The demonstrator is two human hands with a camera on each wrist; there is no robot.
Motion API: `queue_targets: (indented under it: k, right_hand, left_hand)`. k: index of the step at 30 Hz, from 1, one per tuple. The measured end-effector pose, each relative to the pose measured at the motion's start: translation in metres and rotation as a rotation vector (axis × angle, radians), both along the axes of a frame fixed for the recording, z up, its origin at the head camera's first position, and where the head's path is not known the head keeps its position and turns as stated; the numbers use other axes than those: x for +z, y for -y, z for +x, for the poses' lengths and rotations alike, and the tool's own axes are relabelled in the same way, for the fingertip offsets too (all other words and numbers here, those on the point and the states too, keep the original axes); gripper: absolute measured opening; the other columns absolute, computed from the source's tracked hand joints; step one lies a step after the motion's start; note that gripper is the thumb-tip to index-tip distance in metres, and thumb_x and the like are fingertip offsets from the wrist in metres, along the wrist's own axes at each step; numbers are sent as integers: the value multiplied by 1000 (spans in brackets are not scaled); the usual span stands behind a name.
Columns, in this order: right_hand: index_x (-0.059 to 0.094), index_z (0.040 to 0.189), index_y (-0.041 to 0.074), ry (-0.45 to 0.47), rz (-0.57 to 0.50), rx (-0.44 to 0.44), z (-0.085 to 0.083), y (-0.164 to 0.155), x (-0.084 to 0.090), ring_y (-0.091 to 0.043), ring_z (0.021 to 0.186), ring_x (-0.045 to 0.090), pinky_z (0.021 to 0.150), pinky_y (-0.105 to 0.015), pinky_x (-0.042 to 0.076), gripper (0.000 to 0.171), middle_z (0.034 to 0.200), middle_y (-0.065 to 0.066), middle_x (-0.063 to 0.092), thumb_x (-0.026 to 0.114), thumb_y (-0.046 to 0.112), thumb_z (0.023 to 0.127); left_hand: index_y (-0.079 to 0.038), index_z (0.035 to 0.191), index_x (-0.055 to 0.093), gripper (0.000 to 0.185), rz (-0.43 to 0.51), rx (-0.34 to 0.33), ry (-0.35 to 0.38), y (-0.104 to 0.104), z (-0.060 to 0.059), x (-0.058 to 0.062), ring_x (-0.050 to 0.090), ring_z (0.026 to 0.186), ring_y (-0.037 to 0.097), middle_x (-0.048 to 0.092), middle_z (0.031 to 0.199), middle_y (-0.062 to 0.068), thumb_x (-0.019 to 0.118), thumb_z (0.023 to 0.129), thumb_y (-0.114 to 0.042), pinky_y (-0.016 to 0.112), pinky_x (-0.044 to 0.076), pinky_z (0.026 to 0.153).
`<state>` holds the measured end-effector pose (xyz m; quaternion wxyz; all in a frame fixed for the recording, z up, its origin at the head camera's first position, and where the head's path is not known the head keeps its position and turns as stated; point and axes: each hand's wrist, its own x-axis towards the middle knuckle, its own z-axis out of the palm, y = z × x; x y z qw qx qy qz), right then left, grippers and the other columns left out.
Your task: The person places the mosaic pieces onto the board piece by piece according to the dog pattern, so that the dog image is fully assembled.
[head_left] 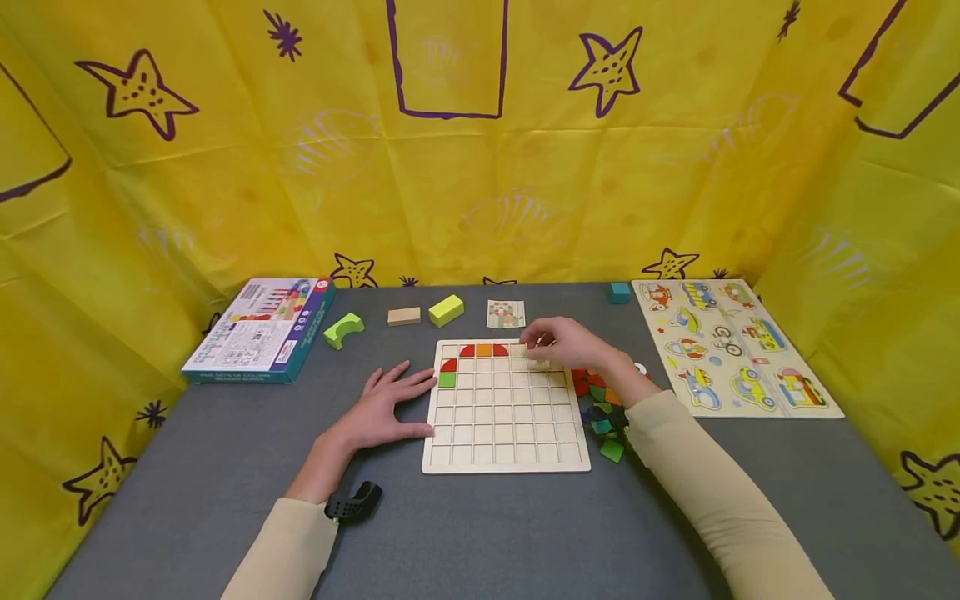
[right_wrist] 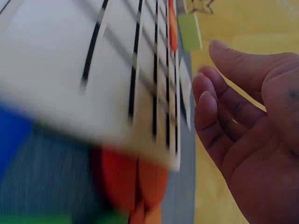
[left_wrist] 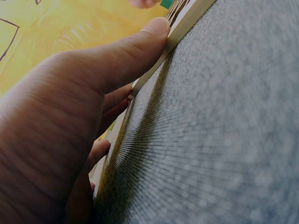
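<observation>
A pale wooden grid board (head_left: 506, 417) lies flat on the grey table (head_left: 225, 450). Red, orange and green pieces (head_left: 472, 354) fill a few cells at its top left corner. My left hand (head_left: 393, 400) lies flat on the table, and its thumb (left_wrist: 145, 35) presses against the board's left edge (left_wrist: 187, 21). My right hand (head_left: 551, 342) hovers over the board's top right cells. In the right wrist view its fingers (right_wrist: 219, 107) are loosely bent and the palm is empty, beside the blurred board (right_wrist: 93, 70).
Loose coloured pieces (head_left: 603, 412) are heaped right of the board. Behind it lie a green arch block (head_left: 343, 330), a wooden block (head_left: 404, 316), a yellow-green block (head_left: 446, 310), a pattern card (head_left: 506, 313) and a teal cube (head_left: 619, 292). A box (head_left: 258, 329) lies left, a vehicle puzzle (head_left: 731, 346) right.
</observation>
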<state>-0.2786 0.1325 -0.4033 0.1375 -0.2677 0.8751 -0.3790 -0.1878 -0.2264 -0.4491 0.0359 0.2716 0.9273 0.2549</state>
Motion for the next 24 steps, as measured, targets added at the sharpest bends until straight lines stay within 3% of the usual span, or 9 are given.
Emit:
queue_targets:
  k: [12,24]
  right_hand:
    - [69,112,-1,-51,84,-73,3,-55,-7,-23,88,61,82,-39,52,22,98,-7,68,73,9,93]
    - [71,107,1,-33,222,-49,0,-68,-8,-21,83,59,81,-40,52,20,92,-4,68,76,12,92]
  left_hand:
    - [-15,151,50,85,-12,12,10,-2,1,1,16,150,42,40,159,2,76,83,-58,70,0,112]
    - [-14,151,50,85,-12,17,19,-2,1,2,15,150,42,40,159,3,76,83,-58,70,-1,112]
